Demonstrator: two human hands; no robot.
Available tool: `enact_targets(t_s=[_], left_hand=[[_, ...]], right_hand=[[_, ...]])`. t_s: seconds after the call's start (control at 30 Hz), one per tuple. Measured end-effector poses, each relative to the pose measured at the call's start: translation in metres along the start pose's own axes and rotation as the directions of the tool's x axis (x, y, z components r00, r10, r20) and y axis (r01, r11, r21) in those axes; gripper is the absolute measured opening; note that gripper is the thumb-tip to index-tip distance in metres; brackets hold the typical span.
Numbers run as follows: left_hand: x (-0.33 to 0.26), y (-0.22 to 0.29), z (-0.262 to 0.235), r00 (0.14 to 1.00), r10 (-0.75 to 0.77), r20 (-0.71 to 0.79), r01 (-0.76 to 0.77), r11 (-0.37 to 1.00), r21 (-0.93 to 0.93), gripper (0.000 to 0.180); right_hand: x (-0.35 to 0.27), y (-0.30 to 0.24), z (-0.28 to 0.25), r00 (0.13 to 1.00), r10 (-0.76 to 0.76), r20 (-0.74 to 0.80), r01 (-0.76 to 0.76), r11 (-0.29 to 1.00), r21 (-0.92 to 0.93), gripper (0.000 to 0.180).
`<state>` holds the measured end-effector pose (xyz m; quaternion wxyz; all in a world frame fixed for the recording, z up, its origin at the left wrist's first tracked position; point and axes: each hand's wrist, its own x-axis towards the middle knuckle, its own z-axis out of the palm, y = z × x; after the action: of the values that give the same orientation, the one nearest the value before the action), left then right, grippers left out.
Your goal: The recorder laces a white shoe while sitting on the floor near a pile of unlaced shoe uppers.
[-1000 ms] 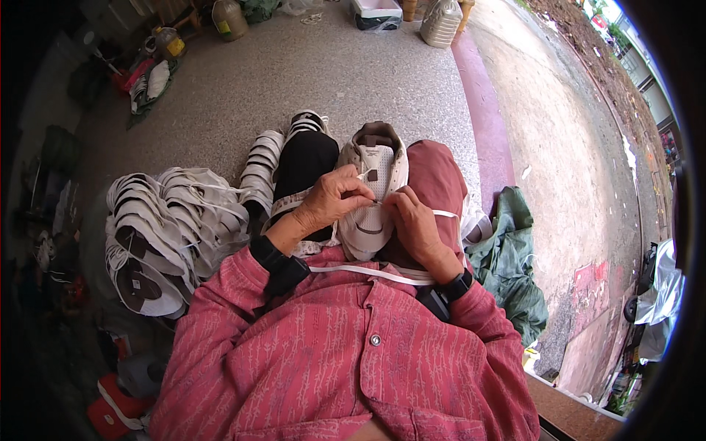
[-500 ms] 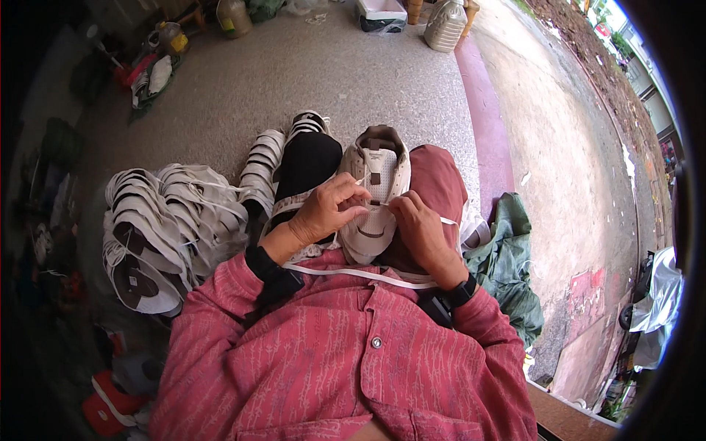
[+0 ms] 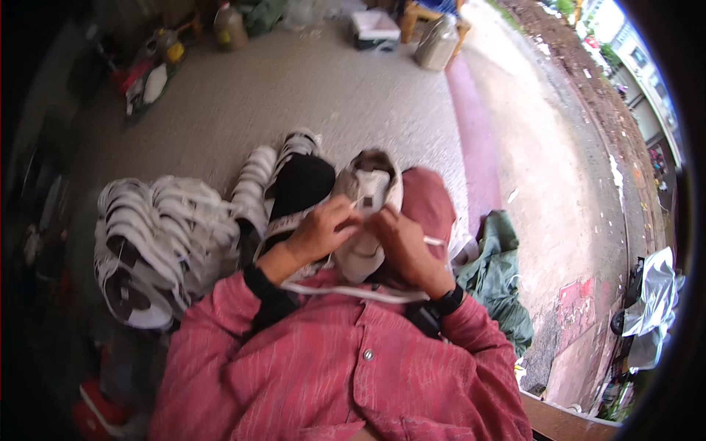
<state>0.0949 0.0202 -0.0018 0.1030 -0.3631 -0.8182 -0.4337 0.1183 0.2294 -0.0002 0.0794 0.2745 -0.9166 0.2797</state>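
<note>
A beige and white shoe upper (image 3: 359,257) rests on my lap between my knees, its dark-lined opening pointing away from me and its pale tongue showing. My left hand (image 3: 323,229) is at the left side of the lacing area, thumb and fingers closed in a pinch around the thin white lace. On the other side, my right hand (image 3: 404,246) bends over the front of the shoe with its fingertips pinched together on the lace. A white shoelace (image 3: 353,292) hangs in a long curve across my lap below both wrists. Motion blur hides the exact fingertip contact.
Stacked white shoe uppers (image 3: 136,242) stand at my left, with another row (image 3: 254,184) beside my black-clad knee (image 3: 301,184). Green cloth (image 3: 496,279) lies at my right. Farther off are a plastic jug (image 3: 437,45) and a white-and-dark bin (image 3: 375,31).
The view has shifted, so the shoe and hands sit lower in it. My right hand has moved inward over the shoe, closer to my left hand.
</note>
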Motion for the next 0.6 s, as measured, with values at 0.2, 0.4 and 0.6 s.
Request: enact_targets(t_s=[0.2, 0.4, 0.6], left_hand=[[0.000, 0.000, 0.007, 1.000, -0.006, -0.025, 0.006, 1.000, -0.014, 0.013], [0.001, 0.014, -0.004, 0.994, 0.000, -0.113, 0.006, 0.998, 0.060, 0.010], [-0.035, -0.015, -0.072, 0.785, -0.386, -0.485, 0.435, 0.901, -0.013, 0.007]], right_hand=[[-0.002, 0.007, 0.009, 0.999, 0.027, -0.044, -0.022, 0.992, 0.124, 0.009], [-0.013, 0.008, 0.005, 0.996, 0.085, -0.022, -0.079, 0.973, 0.218, 0.015], [-0.022, 0.021, 0.010, 0.977, 0.213, -0.011, -0.202, 0.941, 0.273, 0.019]])
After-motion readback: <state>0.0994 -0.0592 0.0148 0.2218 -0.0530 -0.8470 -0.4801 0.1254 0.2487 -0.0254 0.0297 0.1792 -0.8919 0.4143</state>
